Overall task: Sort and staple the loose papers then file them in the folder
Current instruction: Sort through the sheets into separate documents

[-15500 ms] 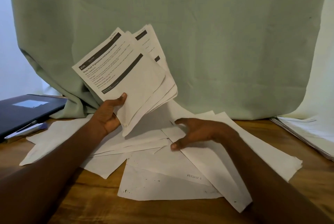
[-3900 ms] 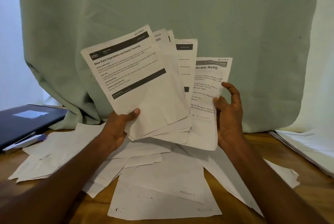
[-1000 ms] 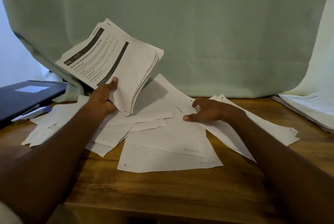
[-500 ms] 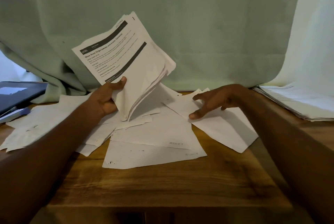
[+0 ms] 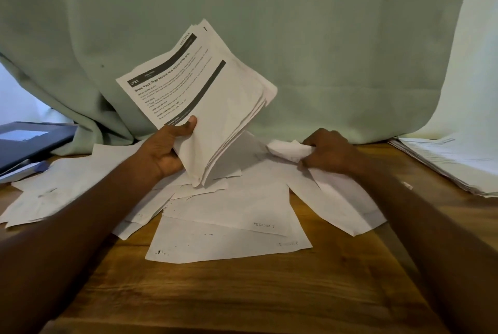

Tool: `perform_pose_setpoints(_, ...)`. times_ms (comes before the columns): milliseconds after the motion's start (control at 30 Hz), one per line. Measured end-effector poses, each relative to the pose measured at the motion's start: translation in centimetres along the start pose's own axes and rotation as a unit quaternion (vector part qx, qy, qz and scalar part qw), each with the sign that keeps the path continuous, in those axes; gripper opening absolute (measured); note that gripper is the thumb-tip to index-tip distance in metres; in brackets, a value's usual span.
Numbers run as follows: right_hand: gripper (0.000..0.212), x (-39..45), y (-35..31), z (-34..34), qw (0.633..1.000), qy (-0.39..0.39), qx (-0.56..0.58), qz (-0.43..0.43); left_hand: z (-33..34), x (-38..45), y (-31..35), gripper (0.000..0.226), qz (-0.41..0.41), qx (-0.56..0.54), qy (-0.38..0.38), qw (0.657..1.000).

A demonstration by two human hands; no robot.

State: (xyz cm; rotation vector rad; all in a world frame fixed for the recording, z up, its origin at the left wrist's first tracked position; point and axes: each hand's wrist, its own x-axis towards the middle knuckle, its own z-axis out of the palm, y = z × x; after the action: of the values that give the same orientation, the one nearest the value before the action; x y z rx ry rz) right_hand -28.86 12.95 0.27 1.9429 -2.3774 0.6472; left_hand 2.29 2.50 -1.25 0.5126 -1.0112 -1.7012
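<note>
Matt creased paper sheets (image 5: pixel 231 207), grained wooden table (image 5: pixel 242 288), soft cloth curtain (image 5: pixel 323 50)

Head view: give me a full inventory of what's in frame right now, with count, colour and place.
Held stack of papers: one bundle, white with black print, raised above table centre.
Loose papers: several, count unclear, white, scattered face down across the table.
Lifted sheet: one, white, edge raised at centre right.
Side pile of papers: one, white, far right.
Folder: one, dark, far left.
Table: one, brown wood.
Curtain: one, pale green, behind.
Left hand: grips the held stack.
Right hand: pinches the lifted sheet.
</note>
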Motion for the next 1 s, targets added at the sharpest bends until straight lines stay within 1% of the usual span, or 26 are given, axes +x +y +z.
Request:
perform_pose_setpoints(33,0.043,-0.1,0.0,-0.3,0.999,0.049,0.018,-0.003,0.0,0.0,0.0,0.024,0.004,0.000,-0.007,1.000)
perform_pose_setpoints(67,0.033,-0.2,0.0,-0.8,0.993,0.100,0.060,-0.012,0.1,0.0,0.0,0.023,0.006,-0.002,-0.015,1.000)
perform_pose_setpoints(100,0.023,-0.5,-0.2,-1.6,0.980,0.144,0.135,-0.019,-0.1,0.0,0.0,0.024,0.011,-0.006,-0.020,1.000)
perform_pose_setpoints(133,0.017,-0.8,-0.3,-2.6,0.955,0.173,0.241,-0.022,-0.1,0.2,0.1,0.025,0.017,-0.013,-0.024,0.999)
perform_pose_setpoints(167,0.017,-1.0,-0.4,-3.6,0.912,0.171,0.372,-0.026,-0.2,0.2,0.1,0.025,0.021,-0.019,-0.025,0.999)
perform_pose_setpoints(200,0.024,-1.2,-0.4,-4.4,0.848,0.140,0.509,-0.036,-0.1,0.2,0.2,0.025,0.025,-0.025,-0.024,0.999)
perform_pose_setpoints(233,0.033,-1.4,-0.3,-4.9,0.769,0.086,0.631,-0.053,-0.1,0.1,0.2,0.025,0.027,-0.029,-0.022,0.999)
perform_pose_setpoints(267,0.041,-1.7,-0.3,-5.0,0.697,0.037,0.713,-0.065,0.0,0.1,0.2,0.025,0.026,-0.030,-0.022,0.999)
perform_pose_setpoints(300,0.046,-1.9,-0.4,-5.1,0.643,0.008,0.763,-0.073,0.1,0.0,0.2,0.026,0.027,-0.030,-0.024,0.999)
perform_pose_setpoints(333,0.049,-2.0,-0.4,-5.1,0.601,-0.009,0.795,-0.075,0.2,-0.1,0.1,0.027,0.027,-0.027,-0.026,0.999)
perform_pose_setpoints(400,0.052,-2.0,-0.3,-4.9,0.536,-0.016,0.841,-0.074,0.2,-0.1,0.0,0.035,0.030,-0.021,-0.029,0.999)
perform_pose_setpoints(433,0.051,-1.9,-0.3,-4.6,0.517,-0.019,0.854,-0.063,0.2,0.0,0.0,0.043,0.032,-0.016,-0.028,0.999)
perform_pose_setpoints(467,0.049,-1.9,-0.3,-4.4,0.507,-0.021,0.860,-0.048,0.2,0.0,0.0,0.049,0.034,-0.012,-0.026,0.999)
perform_pose_setpoints(500,0.047,-1.9,-0.5,-4.2,0.514,-0.018,0.858,-0.023,0.2,0.0,0.0,0.051,0.034,-0.012,-0.025,0.999)
perform_pose_setpoints(600,0.038,-2.3,-1.1,-3.3,0.574,0.000,0.818,0.045,0.3,-0.2,0.0,0.055,0.034,-0.006,-0.025,0.999)
perform_pose_setpoints(633,0.037,-2.4,-1.2,-2.9,0.586,0.008,0.808,0.057,0.3,-0.3,0.0,0.057,0.031,-0.004,-0.028,0.999)
perform_pose_setpoints(700,0.046,-2.3,-1.3,-2.0,0.610,0.025,0.788,0.083,0.4,-0.5,0.0,0.055,0.027,-0.003,-0.032,0.999)
perform_pose_setpoints(733,0.051,-2.3,-1.3,-1.6,0.619,0.029,0.779,0.100,0.4,-0.5,0.0,0.054,0.025,-0.003,-0.032,0.999)
perform_pose_setpoints(767,0.054,-2.3,-1.2,-1.2,0.618,0.019,0.778,0.113,0.4,-0.6,0.0,0.054,0.024,-0.002,-0.031,0.999)
perform_pose_setpoints(800,0.054,-2.1,-1.2,-0.9,0.618,0.000,0.776,0.126,0.4,-0.6,-0.1,0.056,0.024,-0.002,-0.031,0.999)
perform_pose_setpoints(833,0.046,-1.9,-1.1,-0.5,0.627,-0.013,0.765,0.144,0.5,-0.7,0.0,0.057,0.025,0.000,-0.030,0.999)
perform_pose_setpoints(900,0.022,-1.3,-0.6,0.1,0.679,-0.023,0.710,0.184,0.5,-0.7,0.0,0.053,0.024,0.003,-0.027,0.999)
perform_pose_setpoints(933,0.021,-1.0,-0.4,0.4,0.702,-0.031,0.685,0.192,0.5,-0.7,0.0,0.049,0.024,0.003,-0.026,0.999)
perform_pose_setpoints(967,0.031,-0.6,-0.2,0.7,0.715,-0.030,0.671,0.193,0.5,-0.8,0.0,0.046,0.024,0.003,-0.026,0.999)
perform_pose_setpoints(1000,0.042,-0.2,0.1,1.0,0.720,-0.023,0.668,0.186,0.5,-0.7,0.1,0.045,0.025,0.004,-0.024,0.999)
